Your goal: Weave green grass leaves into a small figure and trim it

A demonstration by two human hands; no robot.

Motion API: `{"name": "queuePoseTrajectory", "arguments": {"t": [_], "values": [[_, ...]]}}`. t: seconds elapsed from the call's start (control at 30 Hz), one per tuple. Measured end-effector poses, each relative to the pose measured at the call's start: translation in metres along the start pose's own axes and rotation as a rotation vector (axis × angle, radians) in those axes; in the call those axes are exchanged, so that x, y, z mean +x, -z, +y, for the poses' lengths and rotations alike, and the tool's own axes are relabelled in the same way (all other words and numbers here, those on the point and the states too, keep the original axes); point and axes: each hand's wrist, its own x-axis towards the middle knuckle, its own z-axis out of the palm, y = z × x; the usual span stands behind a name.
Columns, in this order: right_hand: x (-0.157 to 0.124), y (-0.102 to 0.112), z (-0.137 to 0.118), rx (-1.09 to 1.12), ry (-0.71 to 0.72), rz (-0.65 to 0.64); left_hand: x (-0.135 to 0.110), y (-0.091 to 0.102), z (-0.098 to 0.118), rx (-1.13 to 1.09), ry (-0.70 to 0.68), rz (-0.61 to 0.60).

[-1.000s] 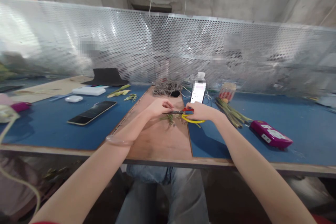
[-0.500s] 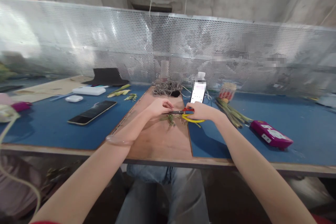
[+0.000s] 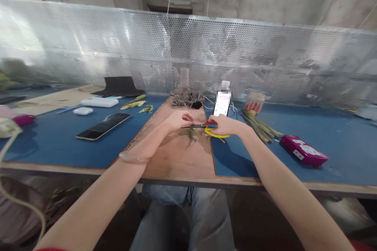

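My right hand (image 3: 225, 125) is closed around scissors (image 3: 218, 135) with red and yellow handles. Their dark blades point left, over the wooden strip of the table. At the blades, the fingers of my left hand (image 3: 179, 119) are pinched together; what is between them is too small to make out. Small green plant cuttings (image 3: 192, 135) lie on the wood just below the blades. Beyond my hands sits a tangle of grey yarn or cord (image 3: 187, 99) with a black piece at its edge. A lit phone (image 3: 222, 104) leans against a clear bottle (image 3: 226, 85) behind my right hand.
A dark phone (image 3: 103, 126), a white case (image 3: 83, 111) and yellow-green leaf scraps (image 3: 134, 104) lie on the left blue mat. To the right are long green stems (image 3: 260, 126), a lidded jar (image 3: 255, 102) and a magenta box (image 3: 304, 150). A perforated metal screen (image 3: 141, 47) rises behind.
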Motion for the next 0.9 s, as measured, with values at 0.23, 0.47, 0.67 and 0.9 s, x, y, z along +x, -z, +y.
{"name": "queuePoseTrajectory", "arguments": {"t": [0.23, 0.47, 0.67, 0.9], "values": [[0.002, -0.003, 0.008, -0.004, -0.039, -0.022, -0.002, 0.000, 0.005, 0.040, 0.027, 0.038], [0.002, 0.001, 0.017, -0.049, -0.030, -0.001, -0.004, 0.001, 0.006, 0.029, 0.053, 0.059], [0.002, -0.002, 0.016, -0.048, -0.038, -0.009, -0.003, 0.001, 0.007, 0.020, 0.051, 0.057], [0.004, -0.005, 0.018, -0.063, -0.030, -0.007, -0.002, 0.001, 0.004, 0.043, 0.026, 0.024]]}}
